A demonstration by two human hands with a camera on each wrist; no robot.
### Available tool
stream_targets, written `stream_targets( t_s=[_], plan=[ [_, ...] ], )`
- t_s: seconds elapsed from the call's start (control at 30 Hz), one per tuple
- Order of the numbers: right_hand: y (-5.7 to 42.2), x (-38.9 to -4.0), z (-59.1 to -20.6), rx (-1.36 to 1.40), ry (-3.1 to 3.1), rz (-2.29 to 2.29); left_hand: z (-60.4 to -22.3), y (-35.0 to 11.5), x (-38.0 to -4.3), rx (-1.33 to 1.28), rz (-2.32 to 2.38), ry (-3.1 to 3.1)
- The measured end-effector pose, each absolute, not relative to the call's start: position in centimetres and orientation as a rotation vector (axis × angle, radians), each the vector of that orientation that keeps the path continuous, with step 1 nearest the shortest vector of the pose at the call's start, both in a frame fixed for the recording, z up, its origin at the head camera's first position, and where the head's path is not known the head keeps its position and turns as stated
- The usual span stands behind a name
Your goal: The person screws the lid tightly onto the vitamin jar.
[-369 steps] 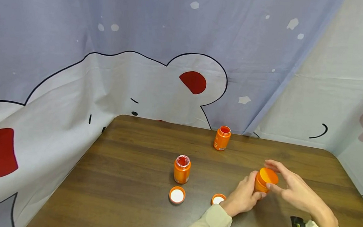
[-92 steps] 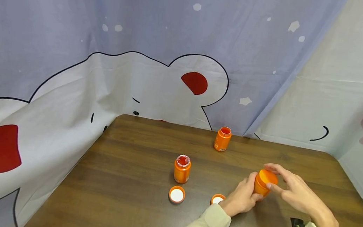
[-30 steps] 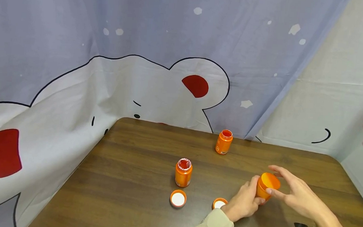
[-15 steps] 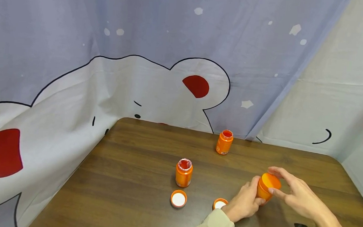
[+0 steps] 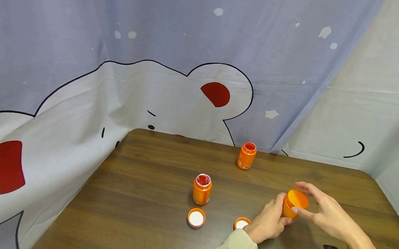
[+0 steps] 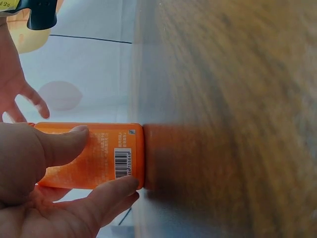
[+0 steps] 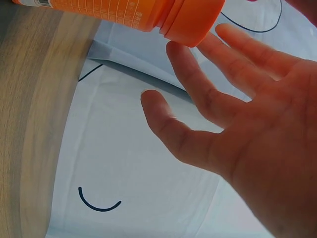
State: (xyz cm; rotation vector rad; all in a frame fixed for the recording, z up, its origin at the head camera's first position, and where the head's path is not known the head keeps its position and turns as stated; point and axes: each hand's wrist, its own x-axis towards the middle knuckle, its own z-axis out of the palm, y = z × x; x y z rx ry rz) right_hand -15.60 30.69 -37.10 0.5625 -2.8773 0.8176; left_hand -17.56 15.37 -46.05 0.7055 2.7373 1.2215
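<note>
My left hand (image 5: 269,218) grips an orange bottle (image 6: 99,153) round its lower body, thumb on one side and fingers on the other. Its base meets the brown table in the left wrist view, and a barcode label shows there. An orange cap (image 7: 193,20) sits on top of the bottle. Around that cap my right hand (image 5: 330,211) is spread, with the thumb at the near edge and the other fingers loosely extended beside the far side. In the right wrist view the fingers (image 7: 185,67) are apart, one fingertip right at the cap's rim.
An uncapped orange bottle (image 5: 201,192) stands left of the hands, and another (image 5: 247,156) stands near the back edge. Two caps with white insides, one cap (image 5: 196,218) and a second cap (image 5: 241,224) partly behind the left forearm, lie on the table (image 5: 138,197). A printed curtain (image 5: 157,29) hangs behind.
My right hand's fingers have loosened from the cap since half a second ago, turning slightly back round it. The left hand keeps its hold on the bottle. Uncapped bottles and loose caps stay put.
</note>
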Motion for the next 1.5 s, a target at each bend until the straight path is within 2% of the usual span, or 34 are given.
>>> stream_targets(
  t_s=[0.33, 0.93, 1.5],
  plan=[
    [30.9, -15.69, -37.48, 0.64, -2.847, 0.745, -46.18, 15.39, -17.61, 0.704, 1.247, 2.721],
    [30.77, -15.76, -37.59, 0.544, -2.845, 0.764, -46.14, 15.33, -17.52, 0.756, 1.233, 2.751],
    [30.82, -15.63, -37.6, 0.666, -2.827, 0.71, -46.08, 15.33, -17.48, 0.745, 1.223, 2.745]
  ],
)
